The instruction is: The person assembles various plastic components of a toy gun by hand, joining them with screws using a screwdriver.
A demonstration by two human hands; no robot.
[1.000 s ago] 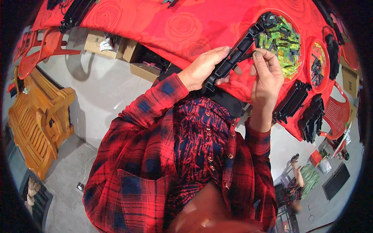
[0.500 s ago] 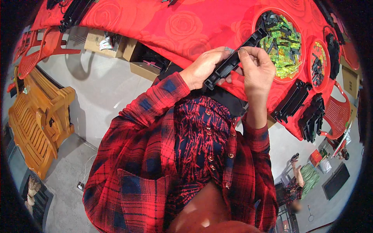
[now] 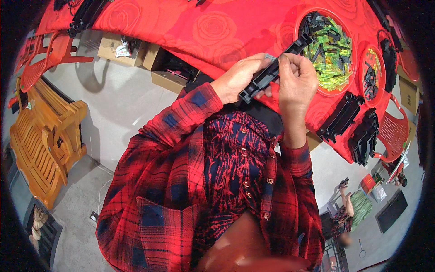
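A long black plastic strip-shaped part [image 3: 260, 85] slants across in front of me over the table's near edge. My left hand [image 3: 242, 76] wraps round it from the left, fingers underneath. On its right side, my right hand [image 3: 297, 77] presses thumb and fingertips together against the middle of the part; whether a small piece sits in that pinch is hidden. Just beyond the part's far end stands a round red basin [image 3: 351, 72] full of yellow-green clear pieces [image 3: 333, 68] and small black pieces [image 3: 312, 21].
A smaller red basin [image 3: 383, 75] with small pieces stands at the right. Several similar black parts [image 3: 340, 117] lie stacked on the red tablecloth [image 3: 213, 29]. Left are a wooden bench [image 3: 45, 145], a red chair [image 3: 45, 63] and cardboard boxes [image 3: 108, 47]. A person [image 3: 346, 213] is at lower right.
My right hand has shifted slightly left along with the black part. The part has turned a little in my left hand's hold; the grip stays the same.
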